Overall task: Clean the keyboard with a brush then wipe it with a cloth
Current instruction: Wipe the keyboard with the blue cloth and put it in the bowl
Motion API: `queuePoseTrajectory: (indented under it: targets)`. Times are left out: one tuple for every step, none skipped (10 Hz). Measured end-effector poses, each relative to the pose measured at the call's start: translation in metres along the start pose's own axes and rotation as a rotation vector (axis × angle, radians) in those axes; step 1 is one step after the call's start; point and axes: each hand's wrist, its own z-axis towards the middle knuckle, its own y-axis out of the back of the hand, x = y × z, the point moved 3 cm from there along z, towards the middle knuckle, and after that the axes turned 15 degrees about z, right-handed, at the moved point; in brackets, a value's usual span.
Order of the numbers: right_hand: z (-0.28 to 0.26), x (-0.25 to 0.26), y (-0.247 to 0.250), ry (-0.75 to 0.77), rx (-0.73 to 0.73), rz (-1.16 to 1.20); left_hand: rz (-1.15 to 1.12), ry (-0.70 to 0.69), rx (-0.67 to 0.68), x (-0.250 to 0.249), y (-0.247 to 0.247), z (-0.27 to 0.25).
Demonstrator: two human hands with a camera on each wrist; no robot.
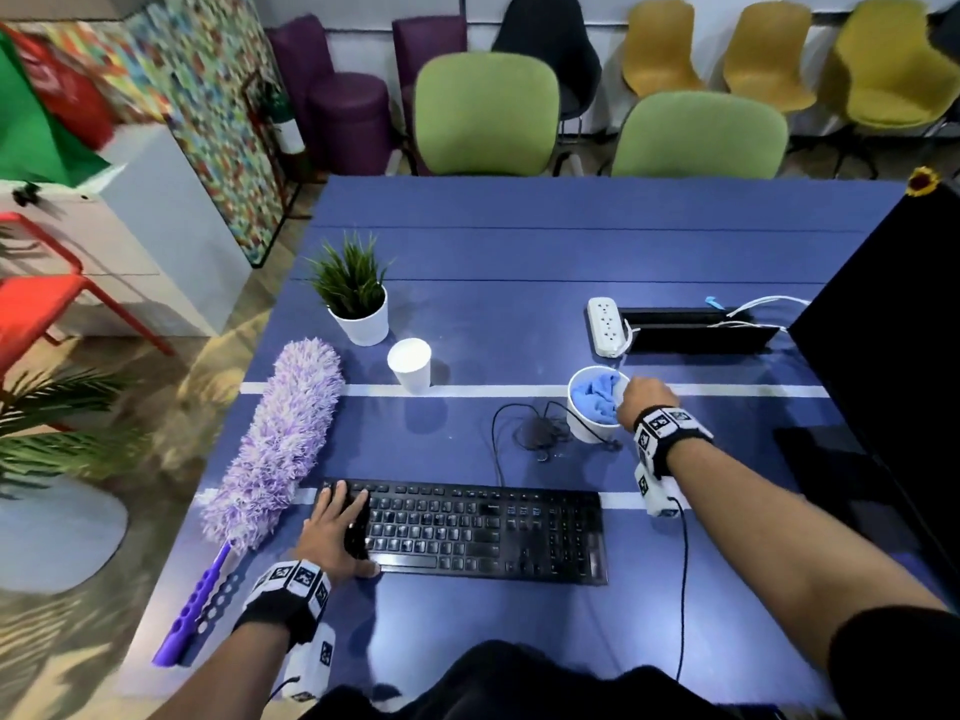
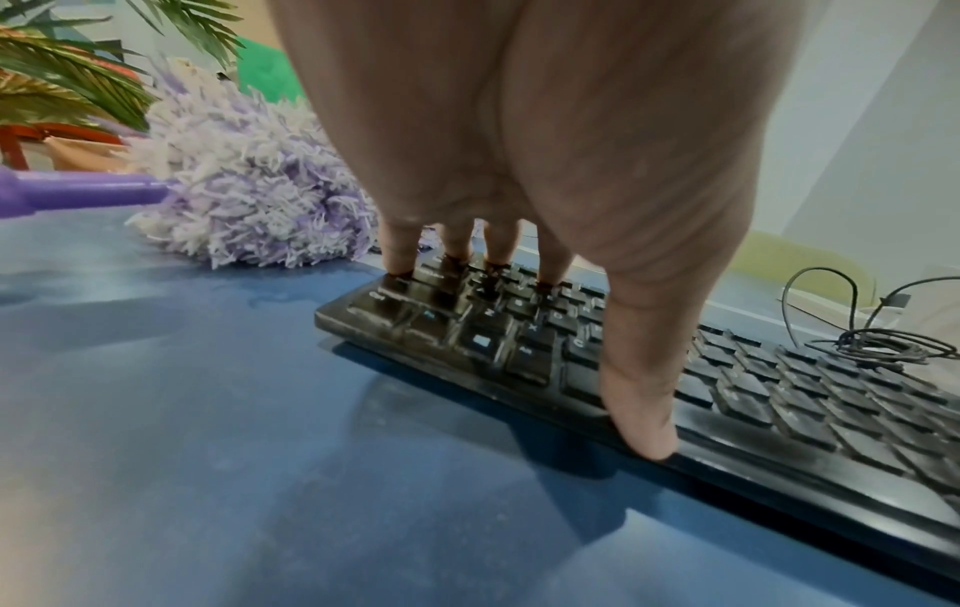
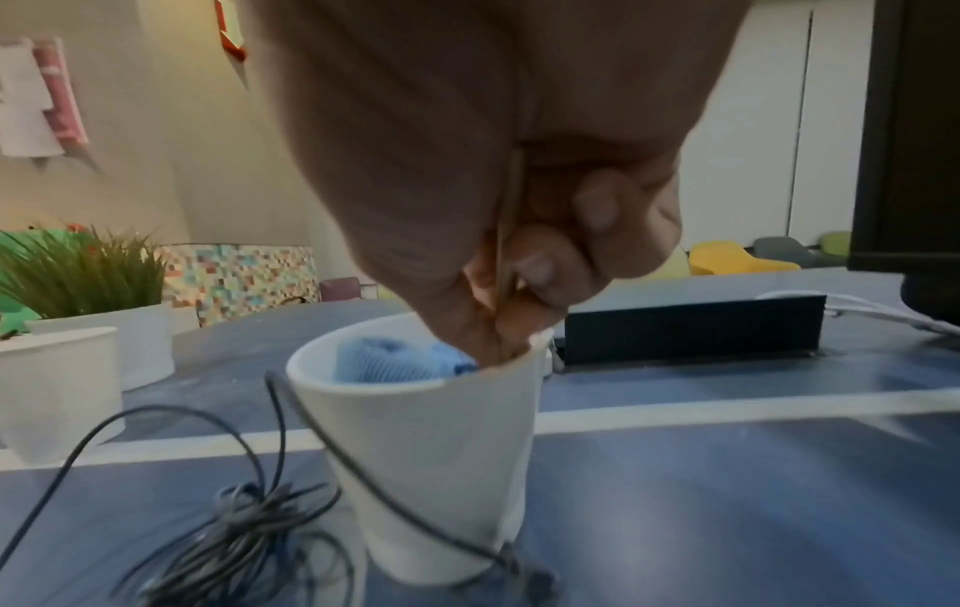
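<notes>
A black keyboard [image 1: 483, 532] lies near the front edge of the blue table [image 1: 519, 241]. My left hand [image 1: 343, 527] rests on its left end, straight fingers [image 2: 397, 254] on the keys and the thumb [image 2: 644, 410] on the front rim. A purple fluffy duster brush [image 1: 280, 439] lies left of the keyboard, untouched. Behind the keyboard's right end stands a white cup [image 1: 587, 428] holding a blue cloth [image 1: 597, 394]. My right hand [image 1: 631, 400] dips into that cup [image 3: 442, 451], fingers pinched together against the cloth [image 3: 384, 361]. The rim hides their tips.
A coiled black cable [image 1: 540, 431] lies against the cup's left side. An empty white cup [image 1: 410, 363] and a potted plant [image 1: 358, 314] stand at the back left. A power strip [image 1: 605, 324] and a black monitor [image 1: 893, 314] occupy the right.
</notes>
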Motion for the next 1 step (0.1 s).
queuePoseTrajectory:
  targets:
    - [-0.0076, -0.0019, 0.0, -0.036, -0.113, 0.003, -0.02, -0.021, -0.011, 0.0034, -0.004, -0.0061]
